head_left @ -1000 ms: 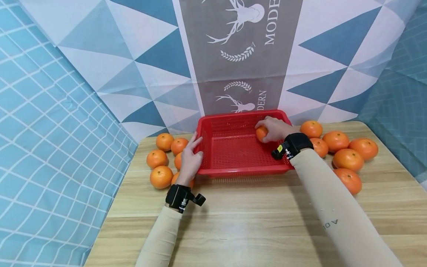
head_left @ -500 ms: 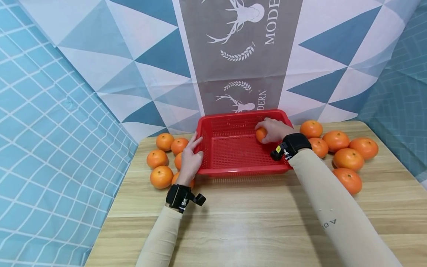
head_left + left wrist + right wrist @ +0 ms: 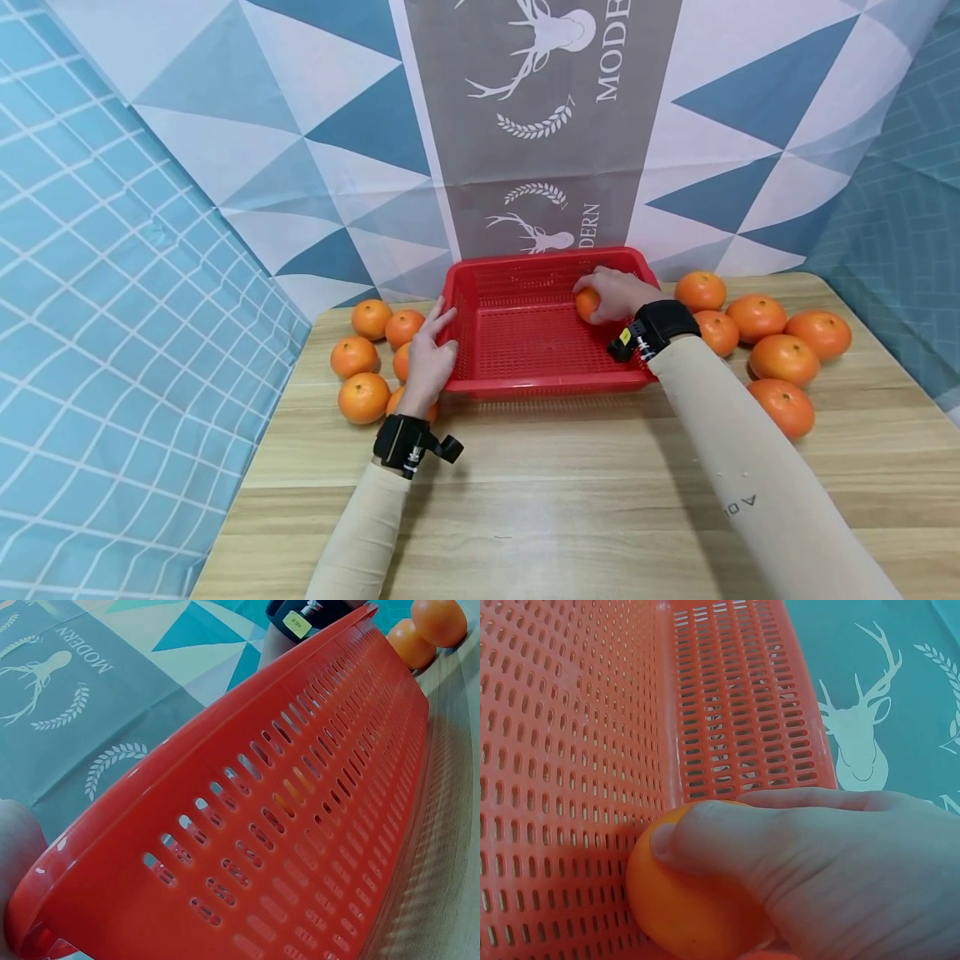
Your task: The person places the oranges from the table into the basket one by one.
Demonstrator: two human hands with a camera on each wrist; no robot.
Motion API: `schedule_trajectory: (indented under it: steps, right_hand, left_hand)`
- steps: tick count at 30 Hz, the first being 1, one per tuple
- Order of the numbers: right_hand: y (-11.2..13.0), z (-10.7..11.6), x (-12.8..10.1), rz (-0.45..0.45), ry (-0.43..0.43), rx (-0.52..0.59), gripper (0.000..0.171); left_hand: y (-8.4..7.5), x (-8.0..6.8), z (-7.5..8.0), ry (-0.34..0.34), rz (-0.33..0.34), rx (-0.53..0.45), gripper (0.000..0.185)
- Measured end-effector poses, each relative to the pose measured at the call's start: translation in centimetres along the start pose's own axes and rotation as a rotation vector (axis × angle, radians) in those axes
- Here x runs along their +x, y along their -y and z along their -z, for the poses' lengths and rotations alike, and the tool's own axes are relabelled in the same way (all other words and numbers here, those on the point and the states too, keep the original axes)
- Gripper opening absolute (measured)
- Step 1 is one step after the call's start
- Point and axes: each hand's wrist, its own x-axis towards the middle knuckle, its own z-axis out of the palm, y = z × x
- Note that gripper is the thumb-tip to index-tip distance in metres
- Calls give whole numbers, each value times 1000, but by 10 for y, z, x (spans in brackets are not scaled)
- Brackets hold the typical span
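My right hand (image 3: pixel 618 293) reaches over the right side of a red plastic basket (image 3: pixel 551 384) and grips a mandarin orange (image 3: pixel 587 305) inside it. In the right wrist view, the thumb lies across the top of the orange (image 3: pixel 697 907), low in the basket beside a slotted wall (image 3: pixel 742 697). My left hand (image 3: pixel 429 362) rests against the basket's left rim, its fingers fairly straight. Only a sliver of the left hand (image 3: pixel 16 847) shows at the left wrist view's edge, beside the basket's corner.
Several mandarin oranges (image 3: pixel 363 398) lie left of the basket, partly hidden by the left hand. More oranges (image 3: pixel 783 359) are grouped at the right, some behind the right forearm. A patterned cloth (image 3: pixel 536 150) hangs behind the wooden table (image 3: pixel 540 500).
Both hands stay almost where they were. My right hand and wrist have shifted very slightly to the left, still gripping the orange inside the basket.
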Motion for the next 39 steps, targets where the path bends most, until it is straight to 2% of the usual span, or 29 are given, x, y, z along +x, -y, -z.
schedule_trajectory:
  steps: [5, 9, 14, 21, 28, 39]
  right_hand:
    - [0, 0, 0, -6, -4, -4, 68]
    - [0, -1, 1, -8, -3, -1, 69]
    - [0, -1, 2, -3, -7, -1, 69]
    - [-1, 2, 1, -8, -16, -9, 67]
    - [10, 15, -2, -24, -21, -11, 73]
    - [28, 31, -13, 28, -66, -68, 67]
  left_hand:
    - [13, 8, -1, -3, -15, -3, 68]
    - [-17, -13, 0, -11, -9, 12, 67]
    - [-33, -24, 1, 8, -3, 9, 67]
    - [-34, -25, 1, 7, 2, 29, 68]
    - [-35, -26, 1, 10, 0, 9, 66]
    - [-34, -25, 2, 8, -14, 14, 67]
